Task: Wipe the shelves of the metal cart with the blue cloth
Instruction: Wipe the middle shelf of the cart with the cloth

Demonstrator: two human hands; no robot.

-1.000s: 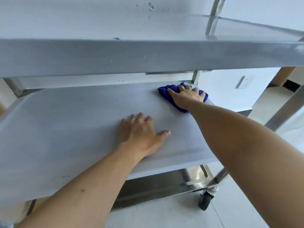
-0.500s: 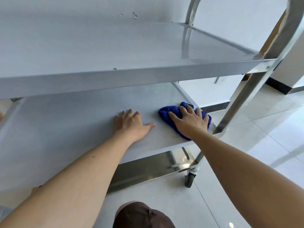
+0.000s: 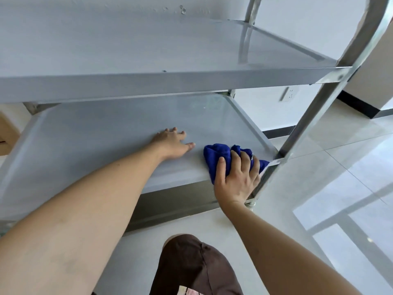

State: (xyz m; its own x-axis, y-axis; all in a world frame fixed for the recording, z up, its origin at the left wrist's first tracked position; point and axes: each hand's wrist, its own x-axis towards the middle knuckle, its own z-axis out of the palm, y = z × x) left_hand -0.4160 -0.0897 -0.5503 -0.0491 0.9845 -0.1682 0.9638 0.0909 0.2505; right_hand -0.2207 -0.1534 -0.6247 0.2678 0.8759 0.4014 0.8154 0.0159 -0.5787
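Note:
The metal cart fills the view with a top shelf, a middle shelf and the front lip of a bottom shelf. The blue cloth lies bunched at the front right corner of the middle shelf. My right hand presses down on the cloth, fingers spread over it, right next to the cart's front right post. My left hand rests flat on the middle shelf, palm down and fingers apart, just left of the cloth and not touching it.
A white wall with a socket stands behind the cart. Glossy light floor tiles spread out to the right. My knee in brown cloth is in front of the cart. A cardboard box edge shows at far left.
My right hand has dragged the blue cloth from the back right of the middle shelf toward the front right corner. My head has risen, so more of the top shelf shows.

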